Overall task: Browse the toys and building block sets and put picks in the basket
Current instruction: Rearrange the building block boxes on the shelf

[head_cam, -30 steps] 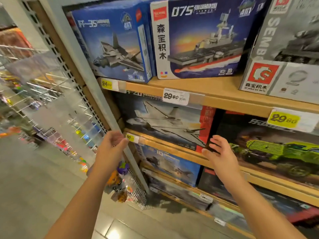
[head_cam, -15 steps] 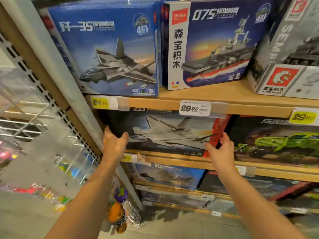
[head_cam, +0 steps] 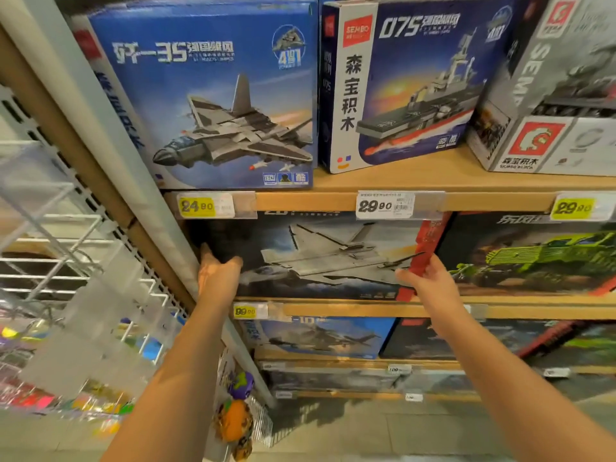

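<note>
Left hand fingertips are hidden behind the dark jet box, gripping its left edge at 9 o'clock. Right hand pinches its red right edge at 3 o'clock. The box stands on the middle shelf; its title is cut off by price tags.

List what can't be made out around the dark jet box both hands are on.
Head view:
- dark jet box: title cut off by the shelf edge and price tag.
- left hand: fingertips lost in shadow at the box's left end.
- basket: out of frame.
- lower shelves' tags: blurred.
</note>
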